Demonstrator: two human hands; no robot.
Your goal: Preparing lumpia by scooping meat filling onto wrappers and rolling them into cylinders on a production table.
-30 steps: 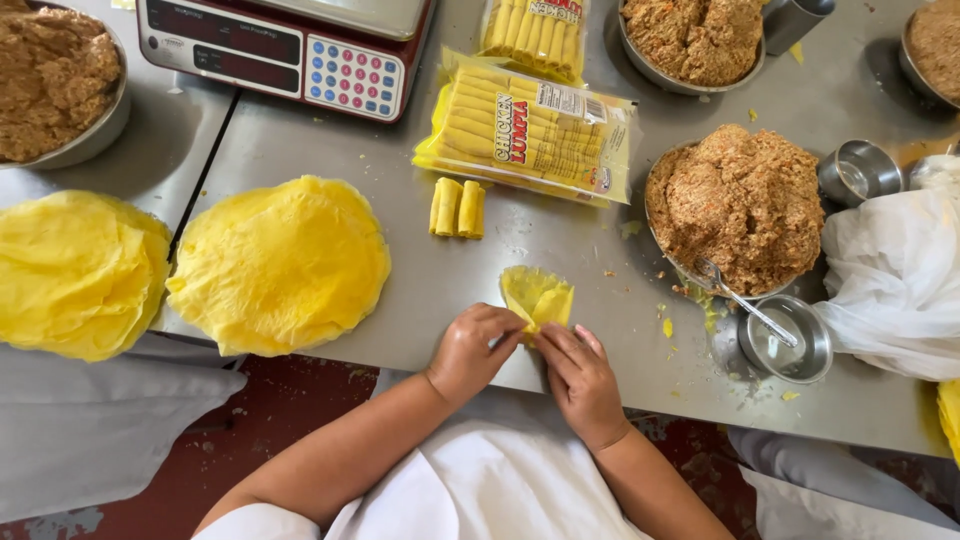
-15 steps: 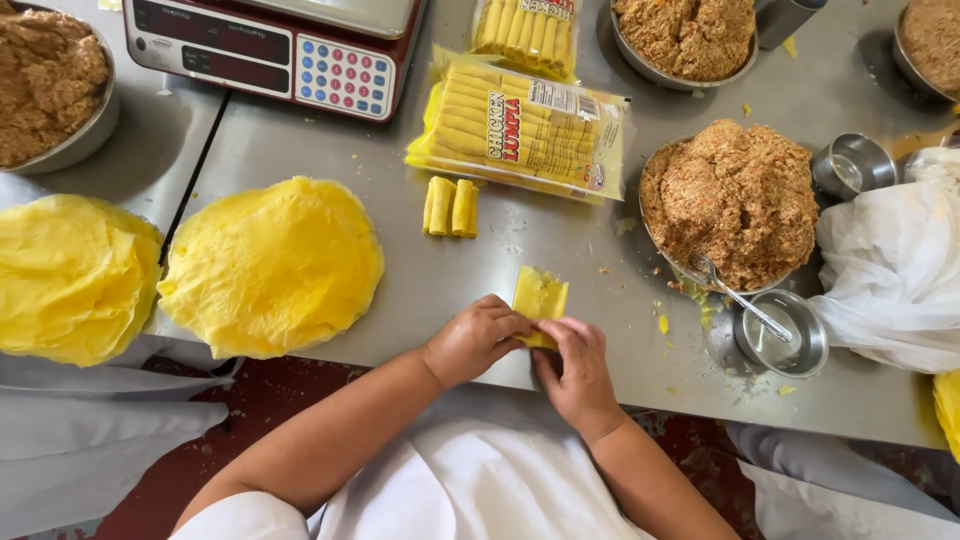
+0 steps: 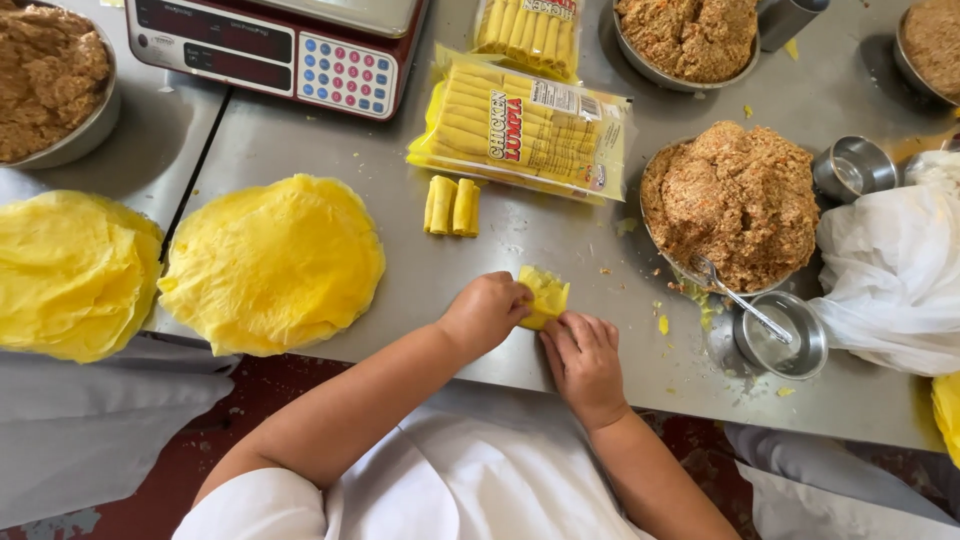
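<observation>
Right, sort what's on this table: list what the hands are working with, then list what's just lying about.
In hand:
left hand
right hand
folded yellow wrapper, pressed between both hands

Lying about:
two finished rolls
wrapper stacks
bowl of brown filling
small steel cup with spoon
bagged rolls
weighing scale
white plastic bag

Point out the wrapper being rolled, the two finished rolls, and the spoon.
wrapper (image 3: 548,292), head view, its bare top corner.
finished rolls (image 3: 452,205), head view, where the pair meet.
spoon (image 3: 738,298), head view, mid-handle.
</observation>
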